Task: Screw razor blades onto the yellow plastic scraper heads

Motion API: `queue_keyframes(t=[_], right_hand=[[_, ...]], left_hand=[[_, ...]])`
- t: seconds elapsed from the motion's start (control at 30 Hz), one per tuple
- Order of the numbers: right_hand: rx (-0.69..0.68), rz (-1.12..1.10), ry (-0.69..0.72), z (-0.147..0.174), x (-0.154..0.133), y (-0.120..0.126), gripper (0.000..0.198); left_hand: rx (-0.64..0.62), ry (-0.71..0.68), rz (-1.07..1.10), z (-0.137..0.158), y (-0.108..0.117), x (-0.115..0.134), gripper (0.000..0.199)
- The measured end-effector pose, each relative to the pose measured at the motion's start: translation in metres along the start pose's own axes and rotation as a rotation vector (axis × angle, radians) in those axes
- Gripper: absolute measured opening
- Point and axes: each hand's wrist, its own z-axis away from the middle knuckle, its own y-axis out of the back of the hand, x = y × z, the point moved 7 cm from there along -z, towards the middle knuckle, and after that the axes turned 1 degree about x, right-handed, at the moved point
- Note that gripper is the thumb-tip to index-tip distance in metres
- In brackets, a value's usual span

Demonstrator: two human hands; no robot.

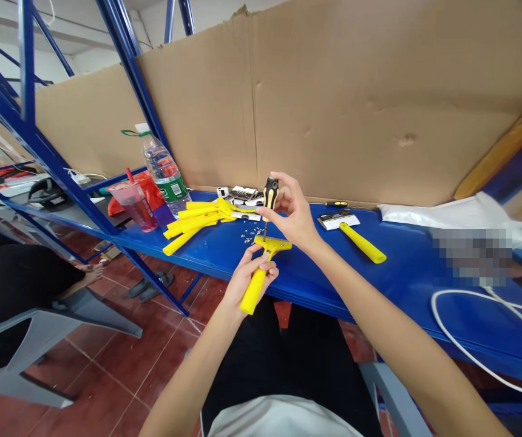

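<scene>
My left hand (248, 278) is closed around the handle of a yellow T-shaped scraper (254, 292), its wide head tilted up over the table edge. In my right hand (292, 209) is a black-and-yellow screwdriver (270, 193), held upright between thumb and fingers. The screwdriver's tip comes down on the scraper's head; whether it sits in a screw is too small to tell. Small loose screws (248, 235) are scattered on the table just behind. A pile of several yellow scrapers (188, 226) lies to the left. Another yellow scraper (363, 243) rests apart on the right.
On the blue table (306, 282) stand a water bottle (165, 167) and a red drink cup (136, 206). Black-and-white packets (338, 219), a second small screwdriver (336, 204) and a white cable (438, 315) lie about. Cardboard (334, 109) walls the back. Another person (19, 279) sits left.
</scene>
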Motion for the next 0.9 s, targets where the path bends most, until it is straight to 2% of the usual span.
queue_keyframes(t=[0.17,0.27,0.37,0.47,0.6,0.77,0.9], right_hand=[[-0.09,-0.108,0.014,0.005,-0.01,-0.007,0.064],[-0.112,-0.134,-0.016,0.006,-0.01,-0.01,0.067],[-0.037,-0.092,-0.01,0.003,-0.007,-0.005,0.074],[0.093,-0.071,0.02,0.001,-0.006,0.006,0.076],[0.23,-0.03,0.046,0.002,-0.006,0.02,0.073],[0.211,0.019,0.042,0.003,-0.004,0.019,0.074],[0.196,0.043,0.057,0.003,-0.003,0.018,0.073]], left_hand=[[0.018,-0.011,0.017,0.001,-0.001,0.002,0.047],[0.024,-0.009,0.02,0.002,-0.002,0.003,0.049],[0.019,-0.023,-0.006,0.003,-0.004,0.003,0.054],[0.025,-0.055,-0.04,0.005,-0.007,0.002,0.061],[0.056,-0.102,-0.018,0.007,-0.008,0.003,0.057],[0.111,-0.148,0.04,0.006,-0.005,0.006,0.053],[0.108,-0.176,0.061,0.004,-0.002,0.006,0.05]])
